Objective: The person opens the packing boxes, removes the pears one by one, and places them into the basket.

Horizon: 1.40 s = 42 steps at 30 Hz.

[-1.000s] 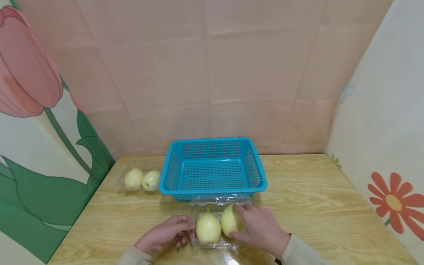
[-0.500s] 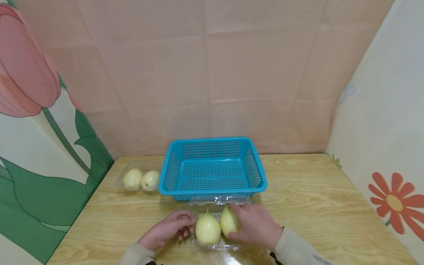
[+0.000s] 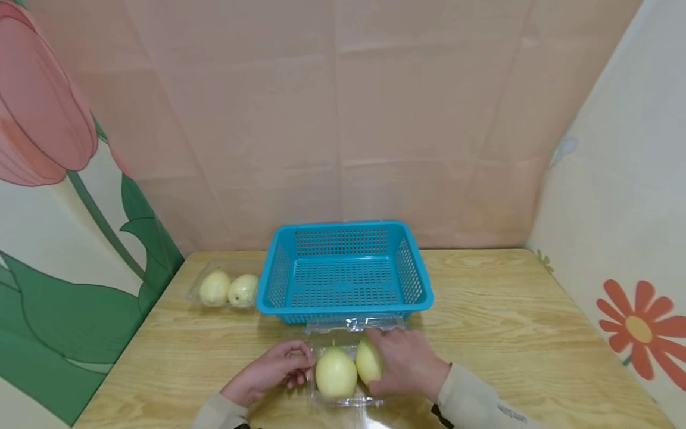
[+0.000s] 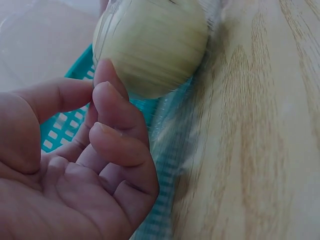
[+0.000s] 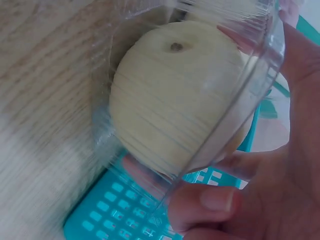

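Observation:
Two pale yellow pears sit side by side in a clear plastic box [image 3: 348, 401] at the front of the table, its lid folded back. My left hand [image 3: 276, 369] pinches the box's left rim between thumb and forefinger, beside the left pear [image 3: 336, 373]. In the left wrist view that pear [image 4: 152, 45] shows behind the plastic. My right hand [image 3: 404, 363] grips the right pear [image 3: 368, 360] from its right side and covers much of it. Through the box wall, the right wrist view shows this pear [image 5: 175, 95] with fingers around it.
A blue perforated basket [image 3: 343, 311] stands just behind the box. To its left, another clear box [image 3: 195, 289] holds two more pears [image 3: 215, 288]. A draped cloth [image 3: 343, 119] backs the table, with painted walls at both sides.
My right hand has shifted a little left and further over the right pear, hiding more of it. My left hand stays at the box's rim, almost unmoved.

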### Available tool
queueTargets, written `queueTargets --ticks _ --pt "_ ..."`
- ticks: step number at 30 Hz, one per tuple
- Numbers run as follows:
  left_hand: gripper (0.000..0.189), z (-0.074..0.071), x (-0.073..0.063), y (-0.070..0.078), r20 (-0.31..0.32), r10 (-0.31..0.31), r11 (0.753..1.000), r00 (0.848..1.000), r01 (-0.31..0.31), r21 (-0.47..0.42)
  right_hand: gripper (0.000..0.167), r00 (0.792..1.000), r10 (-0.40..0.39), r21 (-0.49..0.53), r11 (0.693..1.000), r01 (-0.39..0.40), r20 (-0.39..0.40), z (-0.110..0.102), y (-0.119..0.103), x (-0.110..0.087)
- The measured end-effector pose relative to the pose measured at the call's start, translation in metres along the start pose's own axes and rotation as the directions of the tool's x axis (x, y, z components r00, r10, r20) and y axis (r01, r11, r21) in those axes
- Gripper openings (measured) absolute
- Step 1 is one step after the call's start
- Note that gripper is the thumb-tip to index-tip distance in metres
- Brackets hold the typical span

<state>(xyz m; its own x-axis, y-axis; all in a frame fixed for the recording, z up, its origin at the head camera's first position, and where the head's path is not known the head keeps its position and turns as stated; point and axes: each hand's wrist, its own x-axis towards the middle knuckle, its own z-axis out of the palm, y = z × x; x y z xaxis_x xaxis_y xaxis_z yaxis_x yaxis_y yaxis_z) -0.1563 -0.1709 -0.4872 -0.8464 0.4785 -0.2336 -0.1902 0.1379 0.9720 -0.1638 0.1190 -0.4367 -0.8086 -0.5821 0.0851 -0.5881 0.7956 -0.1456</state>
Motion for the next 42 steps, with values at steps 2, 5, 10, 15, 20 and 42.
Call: queueTargets --ticks 2,5,10,15,20,42 --pt "0.007 0.0 0.0 0.0 -0.003 0.003 1.0 1.0 -0.003 -0.001 0.077 1.0 0.008 -0.007 1.0 -0.008 0.021 0.0 -0.001 -0.001" --pt "0.007 0.0 -0.001 0.0 0.002 0.008 1.0 1.0 -0.008 -0.006 0.087 0.999 0.016 -0.026 1.0 -0.015 0.036 -0.003 -0.003 -0.004" --pt "0.006 0.0 -0.001 0.0 0.01 0.001 1.0 1.0 -0.001 -0.017 0.084 0.998 -0.047 -0.057 0.997 0.044 -0.046 -0.018 -0.008 -0.015" --pt "0.006 0.001 -0.002 0.001 0.009 -0.004 1.0 1.0 0.005 -0.015 0.082 0.993 -0.081 0.004 0.997 0.081 -0.086 -0.05 -0.013 -0.035" --pt "0.005 0.001 -0.002 0.0 0.006 -0.001 1.0 1.0 0.001 -0.017 0.087 0.993 -0.094 0.131 0.986 0.103 -0.072 -0.087 -0.017 -0.053" --pt "0.006 -0.001 -0.001 -0.002 0.022 -0.003 1.0 1.0 0.004 -0.027 0.082 0.979 0.009 0.099 0.995 0.011 -0.204 -0.142 0.035 -0.003"
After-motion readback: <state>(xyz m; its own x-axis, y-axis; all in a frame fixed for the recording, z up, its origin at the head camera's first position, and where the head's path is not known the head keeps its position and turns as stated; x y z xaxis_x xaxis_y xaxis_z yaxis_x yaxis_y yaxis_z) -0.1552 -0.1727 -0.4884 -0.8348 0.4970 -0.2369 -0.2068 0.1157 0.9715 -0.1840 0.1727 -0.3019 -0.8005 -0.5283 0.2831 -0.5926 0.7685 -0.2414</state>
